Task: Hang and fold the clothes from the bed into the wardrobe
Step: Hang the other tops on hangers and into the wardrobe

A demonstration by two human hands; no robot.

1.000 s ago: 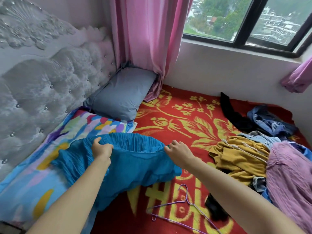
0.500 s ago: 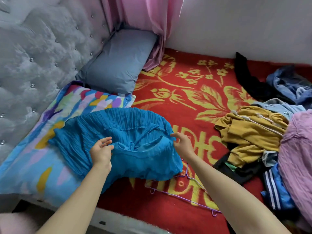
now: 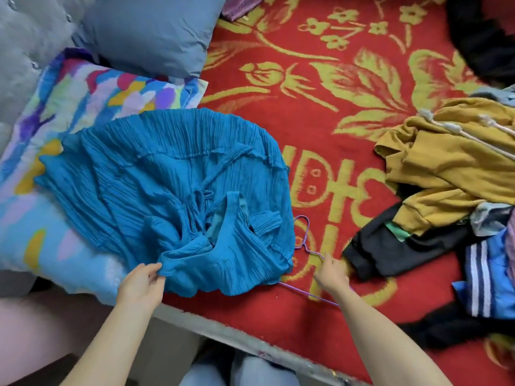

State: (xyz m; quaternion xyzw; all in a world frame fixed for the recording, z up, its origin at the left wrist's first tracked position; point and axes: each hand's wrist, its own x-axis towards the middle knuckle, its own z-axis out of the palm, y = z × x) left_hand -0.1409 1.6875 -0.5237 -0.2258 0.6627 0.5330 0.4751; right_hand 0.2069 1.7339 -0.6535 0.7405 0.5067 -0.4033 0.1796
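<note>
Left hand point(image 3: 140, 282): thumb and fingers point(image 3: 154, 270) pinched on the near hem of the blue pleated garment point(image 3: 167, 190). The other digits are loosely bent, and nothing else is in that hand.

Right hand point(image 3: 331, 271): fingers point(image 3: 324, 260) curled down over the wire hanger point(image 3: 306, 228), gripping it just below the hook. The hook points away from the person. The bottom bar runs under the garment's right edge.

Blue garment: lies crumpled and roughly round on the bed point(image 3: 237, 334), near the front edge. Its left half is over the multicoloured pillow point(image 3: 83, 101) and its right half is on the red blanket point(image 3: 306, 121). The neck opening faces up, close to the left hand.

Counts:
- 1 purple hanger
- 1 blue garment in hand
- 2 pillows: the multicoloured one, and a grey pillow point(image 3: 147, 32) behind it, which leans against the tufted headboard point(image 3: 25, 37)
- The clothes pile at right has at least 3 distinct pieces. A mustard hoodie point(image 3: 446, 168) with pale drawstrings is on top. A black piece point(image 3: 390, 252) is under it, near the right hand. A blue piece with white stripes point(image 3: 487, 282) is at the far right edge. There is more fabric in the pile, but I can't separate the items.
- 1 dark garment point(image 3: 479, 37) lies apart at the far right corner
</note>
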